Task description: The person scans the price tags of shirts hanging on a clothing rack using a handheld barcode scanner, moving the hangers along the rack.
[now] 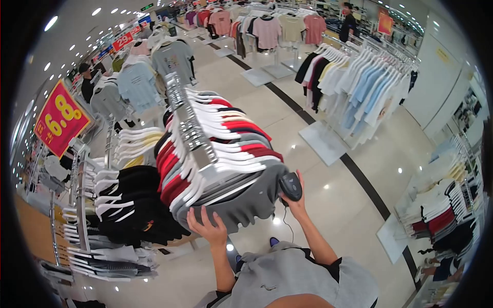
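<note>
A rail (192, 136) of shirts on white hangers (233, 164) stands right in front of me, with red, white, grey and black garments packed closely together. The nearest garment is a dark grey shirt (246, 205). Against its lower left part rests my left hand (209, 228), fingers spread and up. My right hand (295, 204) is closed around a black barcode scanner (291, 186) at the shirt's right side. From the scanner a thin cord (288, 226) hangs down. My right fingers are partly hidden behind the scanner and beside the shirt.
Black shirts (131, 200) hang on a rack close at left, below a red price sign (62, 118). Another rack of pale shirts (359, 90) stands at upper right on a white base (323, 142). More clothes (447, 210) hang at far right. People stand farther off.
</note>
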Demonstrator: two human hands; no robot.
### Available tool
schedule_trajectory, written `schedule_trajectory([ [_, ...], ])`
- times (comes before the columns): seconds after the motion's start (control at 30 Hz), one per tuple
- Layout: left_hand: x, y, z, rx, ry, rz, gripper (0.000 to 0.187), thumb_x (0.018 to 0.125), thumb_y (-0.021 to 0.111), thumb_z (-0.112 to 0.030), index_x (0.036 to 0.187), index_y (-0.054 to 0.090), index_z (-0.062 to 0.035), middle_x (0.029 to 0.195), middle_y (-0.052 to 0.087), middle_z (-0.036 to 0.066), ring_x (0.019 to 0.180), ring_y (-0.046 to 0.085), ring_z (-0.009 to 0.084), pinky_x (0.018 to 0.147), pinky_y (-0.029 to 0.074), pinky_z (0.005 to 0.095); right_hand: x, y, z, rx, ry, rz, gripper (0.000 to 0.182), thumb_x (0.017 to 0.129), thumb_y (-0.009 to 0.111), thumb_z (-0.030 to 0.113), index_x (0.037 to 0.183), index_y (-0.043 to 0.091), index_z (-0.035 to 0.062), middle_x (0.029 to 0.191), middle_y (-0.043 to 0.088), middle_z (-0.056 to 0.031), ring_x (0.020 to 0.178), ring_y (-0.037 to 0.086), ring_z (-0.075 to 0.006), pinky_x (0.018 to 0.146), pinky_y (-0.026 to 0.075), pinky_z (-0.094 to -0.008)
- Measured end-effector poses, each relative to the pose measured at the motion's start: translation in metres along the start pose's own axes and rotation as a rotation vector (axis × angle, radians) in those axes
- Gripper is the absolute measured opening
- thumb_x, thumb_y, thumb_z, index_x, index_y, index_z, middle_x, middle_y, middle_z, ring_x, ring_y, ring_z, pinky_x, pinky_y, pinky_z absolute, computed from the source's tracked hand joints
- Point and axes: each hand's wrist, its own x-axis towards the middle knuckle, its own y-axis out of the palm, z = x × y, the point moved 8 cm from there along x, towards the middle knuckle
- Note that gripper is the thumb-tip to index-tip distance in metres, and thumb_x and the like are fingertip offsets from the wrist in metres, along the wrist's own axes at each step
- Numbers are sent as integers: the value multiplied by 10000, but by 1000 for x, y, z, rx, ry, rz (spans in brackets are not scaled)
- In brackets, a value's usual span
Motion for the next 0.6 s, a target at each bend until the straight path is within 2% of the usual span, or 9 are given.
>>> schedule_trajectory([
  [0.07,1,11,-19,-30,26,-14,416,817,599,-105,1222,531,-37,1330,391,227,1222,356,401,1013,285,517,23,-10,-10,-29,-54,79,847,701,768,90,1403,293,68,1366,413,-109,1154,485,-195,974,382,-304],
  [0.1,2,22,-32,-21,54,100,393,810,601,-100,1196,556,-40,1322,402,226,1211,364,396,1008,293,508,32,-11,-27,-47,66,162,700,700,782,125,1307,445,42,1209,566,-88,1041,550,-164,926,415,-300],
  [0.13,3,34,-45,-12,81,207,371,803,603,-94,1170,581,-43,1315,412,225,1199,372,390,1004,301,500,35,-15,-34,-43,68,165,700,700,782,125,1307,445,42,1209,566,-88,1041,550,-164,926,415,-300],
  [0.2,2,49,-70,9,143,291,332,795,600,-78,1125,615,-47,1297,431,222,1171,395,384,986,324,489,37,-5,-50,-40,220,312,542,702,788,144,1180,562,24,1010,652,-57,930,581,-140,877,438,-294],
  [0.27,-17,64,-77,-64,158,163,325,787,600,-69,1109,619,-36,1289,436,227,1159,413,383,972,342,484,31,4,-48,6,185,308,495,703,795,165,1129,588,20,985,658,-51,920,577,-136,865,441,-289],
  [0.37,-54,102,-71,-208,63,271,413,772,631,-97,1174,559,-30,1254,450,234,1141,429,395,959,357,468,9,16,-69,25,119,306,505,683,797,125,1117,571,1,984,653,-71,918,581,-146,866,443,-285],
  [0.5,-149,191,-30,-277,-206,670,577,794,623,-131,1317,396,-49,1189,459,219,1085,435,419,913,381,484,-22,35,-94,-100,272,428,438,687,779,86,1062,575,-13,945,649,-65,872,585,-138,818,464,-287],
  [0.53,-201,221,2,-267,-219,671,577,794,623,-131,1317,396,-49,1189,459,219,1085,435,419,913,381,484,-29,33,-96,-99,282,440,438,687,779,86,1062,575,-13,945,649,-65,872,585,-138,818,464,-287],
  [0.6,-287,280,54,-237,-188,652,662,768,648,-324,1295,394,-12,1170,426,219,1034,445,409,880,372,500,-45,36,-94,-151,341,563,459,680,801,123,1067,575,24,803,643,-16,677,557,-91,613,465,-259],
])
